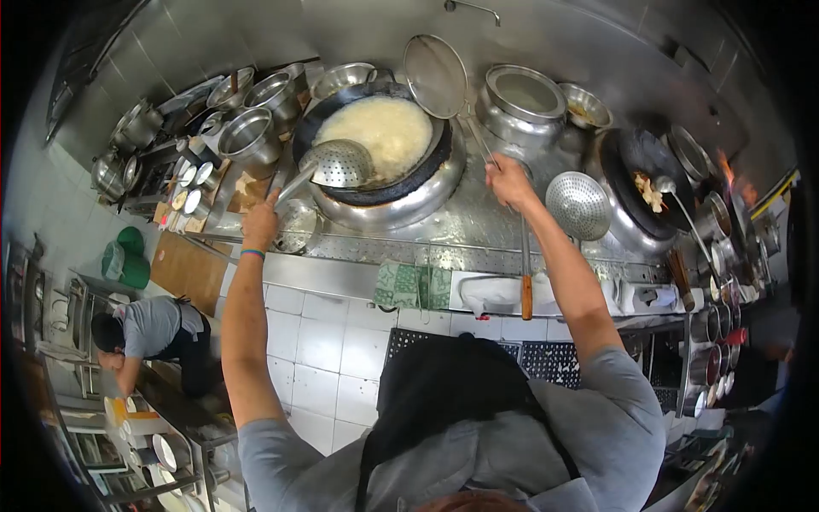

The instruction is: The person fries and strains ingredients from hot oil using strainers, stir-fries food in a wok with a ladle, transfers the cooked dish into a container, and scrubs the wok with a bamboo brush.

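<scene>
My left hand (260, 226) is closed around the handle of a perforated skimmer (341, 162). The skimmer's bowl is over the near left side of a large wok (444, 166) filled with pale, foaming liquid (384, 119). My right hand (510, 182) grips the thin handle of a round mesh strainer (435, 75), held up over the wok's far right rim. Beside my right forearm, a second perforated skimmer (578, 205) lies on the steel stove top. A wooden-handled tool (526, 294) points toward me under that forearm, its far end partly hidden.
On the right, a second wok (618, 162) holds food and a ladle (665, 185), with flame (725, 171) beyond it. A lidded steel pot (522, 98) stands behind. Steel pots (249, 136) crowd the left. A co-worker (166, 333) bends over a lower-left counter. Green cloth (409, 286) hangs in front.
</scene>
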Tool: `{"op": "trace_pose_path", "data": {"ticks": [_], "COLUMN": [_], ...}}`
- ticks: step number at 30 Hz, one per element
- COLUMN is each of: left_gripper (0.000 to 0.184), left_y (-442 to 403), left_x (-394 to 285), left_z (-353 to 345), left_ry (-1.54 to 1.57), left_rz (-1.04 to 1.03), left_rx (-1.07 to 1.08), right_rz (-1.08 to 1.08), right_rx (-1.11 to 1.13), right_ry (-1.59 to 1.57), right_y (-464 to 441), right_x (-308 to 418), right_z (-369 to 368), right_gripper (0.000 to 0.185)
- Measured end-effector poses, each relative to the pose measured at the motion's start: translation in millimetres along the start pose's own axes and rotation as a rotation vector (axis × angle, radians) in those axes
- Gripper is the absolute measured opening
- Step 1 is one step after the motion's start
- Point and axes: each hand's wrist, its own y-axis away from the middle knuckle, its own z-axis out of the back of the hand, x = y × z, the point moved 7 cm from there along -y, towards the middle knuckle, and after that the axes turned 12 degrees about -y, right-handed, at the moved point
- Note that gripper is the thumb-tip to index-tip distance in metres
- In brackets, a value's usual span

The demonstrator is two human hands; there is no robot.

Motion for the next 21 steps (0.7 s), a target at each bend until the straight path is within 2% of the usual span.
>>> {"op": "trace_pose_path", "data": {"ticks": [4, 7, 10, 11, 15, 21], "left_gripper": [0.062, 0.059, 0.057, 0.057, 0.056, 0.059], "left_y": [-1, 4, 8, 9, 14, 32], "left_x": [-1, -1, -4, -6, -10, -18], "left_z": [-2, 2, 8, 9, 13, 18], "left_ry": [-0.018, -0.017, 0.000, 0.000, 0.002, -0.010], "left_rz": [0.014, 0.025, 0.024, 0.023, 0.002, 0.036], "left_rx": [0.021, -0.013, -0.027, -0.030, -0.088, -0.120], "right_rz": [0.013, -0.275, -0.525, -0.545, -0.536, -0.431], "right_rx": [0.048, 0.269, 0.399, 0.442, 0.510, 0.528], "right_ry": [0.121, -0.129, -0.610, -0.668, -0.860, -0.794], "right_y": [-56, -79, -85, -83, -71, -71], "right_x": [-1, -29, -43, -46, -52, -54], "right_z": [-17, -44, -61, -65, -66, -46], "right_gripper": [0.009, 0.006, 0.008, 0.015, 0.020, 0.023]}}
